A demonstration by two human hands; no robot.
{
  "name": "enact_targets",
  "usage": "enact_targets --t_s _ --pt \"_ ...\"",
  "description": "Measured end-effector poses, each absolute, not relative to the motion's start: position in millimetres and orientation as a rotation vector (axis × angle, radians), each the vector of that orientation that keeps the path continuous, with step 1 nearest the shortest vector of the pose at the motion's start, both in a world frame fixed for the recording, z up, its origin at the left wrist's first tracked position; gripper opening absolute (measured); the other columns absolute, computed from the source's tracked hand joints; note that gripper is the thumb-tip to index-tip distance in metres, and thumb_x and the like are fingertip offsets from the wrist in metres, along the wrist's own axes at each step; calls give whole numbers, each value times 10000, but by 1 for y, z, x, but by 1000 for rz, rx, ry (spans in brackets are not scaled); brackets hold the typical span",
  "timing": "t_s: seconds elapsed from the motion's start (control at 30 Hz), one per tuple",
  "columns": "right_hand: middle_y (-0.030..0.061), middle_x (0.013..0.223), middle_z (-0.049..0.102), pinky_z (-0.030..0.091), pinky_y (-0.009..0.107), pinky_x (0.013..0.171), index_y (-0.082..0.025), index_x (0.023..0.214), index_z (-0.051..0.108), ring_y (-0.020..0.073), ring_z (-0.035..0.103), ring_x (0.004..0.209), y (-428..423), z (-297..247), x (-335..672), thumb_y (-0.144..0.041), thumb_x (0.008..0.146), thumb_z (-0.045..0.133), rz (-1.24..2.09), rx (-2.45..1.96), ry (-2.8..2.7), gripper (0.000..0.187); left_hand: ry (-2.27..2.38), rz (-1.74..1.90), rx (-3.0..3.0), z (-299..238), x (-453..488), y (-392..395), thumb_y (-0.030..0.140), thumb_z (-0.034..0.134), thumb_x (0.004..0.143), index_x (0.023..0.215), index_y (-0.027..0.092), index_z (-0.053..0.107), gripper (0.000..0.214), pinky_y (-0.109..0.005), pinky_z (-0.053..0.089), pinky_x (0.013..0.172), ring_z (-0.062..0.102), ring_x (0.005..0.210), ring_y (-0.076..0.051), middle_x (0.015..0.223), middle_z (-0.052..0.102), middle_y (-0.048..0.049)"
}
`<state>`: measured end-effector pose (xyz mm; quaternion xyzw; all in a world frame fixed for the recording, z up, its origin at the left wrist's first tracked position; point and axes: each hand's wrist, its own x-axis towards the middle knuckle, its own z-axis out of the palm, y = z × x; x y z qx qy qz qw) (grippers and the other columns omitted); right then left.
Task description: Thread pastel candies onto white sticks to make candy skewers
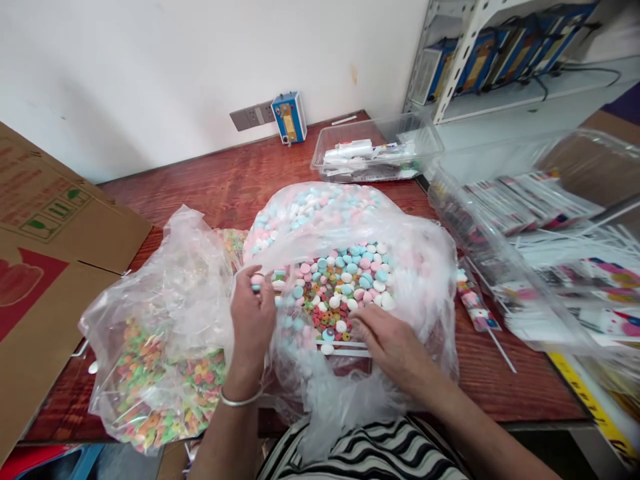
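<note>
A large clear plastic bag (420,267) lies open in front of me, full of pink, blue and white candies (365,270) with small ring-shaped candies (325,300) among them. My left hand (253,310) is curled at the left of the bag's opening, with pink and blue candies showing between its thumb and fingers. Over the right of the opening, my right hand (393,340) has its fingers bent together at the candies; whatever they pinch is hidden. Two white sticks (343,345) lie across the bag's near side, beside the right fingertips.
Left of it rests another clear bag (195,287) of ring candies, near a cardboard box (60,220). A clear tray (380,170) stands behind. At right are a larger clear bin (505,283) of packets and sticks, and a stick packet (477,303). A blue device (289,119) stands by the wall.
</note>
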<state>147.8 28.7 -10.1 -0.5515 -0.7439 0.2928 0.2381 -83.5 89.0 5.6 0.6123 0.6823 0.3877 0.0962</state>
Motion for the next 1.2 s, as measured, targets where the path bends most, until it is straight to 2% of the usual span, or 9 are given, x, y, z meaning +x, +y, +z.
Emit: enact_targets --t_s 0.07,0.17,0.3,0.4,0.5,0.63,0.8,1.0,1.2 --pt "48 909 654 467 290 743 -190 960 640 187 631 826 25 -14 162 -214 984 431 705 -1661 -2155 212 2184 910 2143 -3 -103 98 329 464 931 1192 162 559 324 -375 494 851 588 1026 -256 1107 613 -130" --pt "43 862 642 435 269 653 -196 864 655 186 631 759 14 -27 163 -205 945 516 562 -1774 -2375 161 2198 638 2394 -23 -111 102 317 476 932 1213 115 571 359 -448 451 945 553 1098 -306 1144 613 -180" --pt "40 829 640 404 260 606 -198 803 652 184 630 739 1 -46 150 -157 914 559 360 -1791 -2472 151 2161 897 2359 -31 -102 94 333 498 935 1244 108 560 387 -437 441 987 535 1146 -290 1184 604 -187" --pt "28 811 630 401 253 583 -200 782 638 170 627 707 -5 -52 153 -172 929 536 342 -1774 -2392 181 2029 1159 2319 -16 -93 78 298 535 923 1170 153 614 297 -403 422 1023 532 1174 -252 1209 603 -149" --pt "30 815 620 416 246 561 -196 807 634 158 628 668 -9 -51 166 -220 959 477 364 -1739 -2254 219 1905 1231 2167 3 -81 60 267 543 919 1043 180 661 192 -336 467 927 596 1036 -203 1065 661 -93" --pt "39 830 616 466 247 581 -195 880 636 163 645 684 -12 -44 178 -271 993 396 359 -1632 -2036 276 1686 914 1692 12 -57 44 337 564 901 878 189 706 206 -259 490 706 623 739 -156 793 697 -27" --pt "34 814 611 500 237 593 -198 880 640 155 649 682 -11 -40 173 -249 992 401 416 -1530 -1980 269 1271 861 1164 1 -25 41 340 691 798 1003 189 743 259 -270 523 761 677 846 -187 951 754 -56" --pt "44 823 629 527 243 613 -192 932 664 160 662 702 -11 -45 168 -252 994 410 499 -1472 -1961 268 1244 952 1033 -4 -15 45 333 744 743 849 171 765 195 -240 520 662 663 699 -154 790 748 -37" --pt "51 857 656 536 261 650 -203 944 674 178 670 764 -10 -41 168 -202 970 424 608 -1477 -1950 251 1282 925 1051 -8 -19 45 393 695 789 851 154 761 255 -283 548 676 674 683 -177 706 731 -45"
